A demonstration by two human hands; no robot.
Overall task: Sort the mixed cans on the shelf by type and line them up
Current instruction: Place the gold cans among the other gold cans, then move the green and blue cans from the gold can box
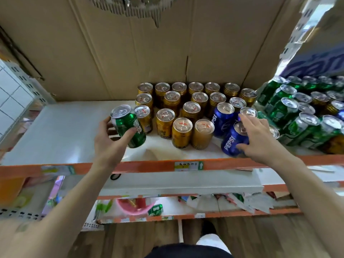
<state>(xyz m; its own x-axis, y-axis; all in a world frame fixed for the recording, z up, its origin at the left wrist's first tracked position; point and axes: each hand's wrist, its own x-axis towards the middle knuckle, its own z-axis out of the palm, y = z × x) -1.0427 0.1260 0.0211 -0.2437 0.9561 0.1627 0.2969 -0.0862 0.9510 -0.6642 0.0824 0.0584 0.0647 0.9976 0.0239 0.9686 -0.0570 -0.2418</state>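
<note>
Left hand (pixel 109 144): gripped tilted green aluminium can (pixel 130 125), centre left.
Right hand (pixel 260 138): fingers spread, touching blue aluminium Pepsi can (pixel 230 144).

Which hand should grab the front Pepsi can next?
Right. The right hand rests on the front Pepsi can; the left hand grips a green can left of the gold cans.

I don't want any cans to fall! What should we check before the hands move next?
1. Left hand grips the green can: ok, fingers curl round it.
2. Green can upright: not ok, tilted.
3. Bare shelf space left of the gold cans: ok.
4. Right hand grip on the front Pepsi can: cannot tell.
5. Types separated: not ok, Pepsi cans stand between gold cans and the green cans on the right.
</note>
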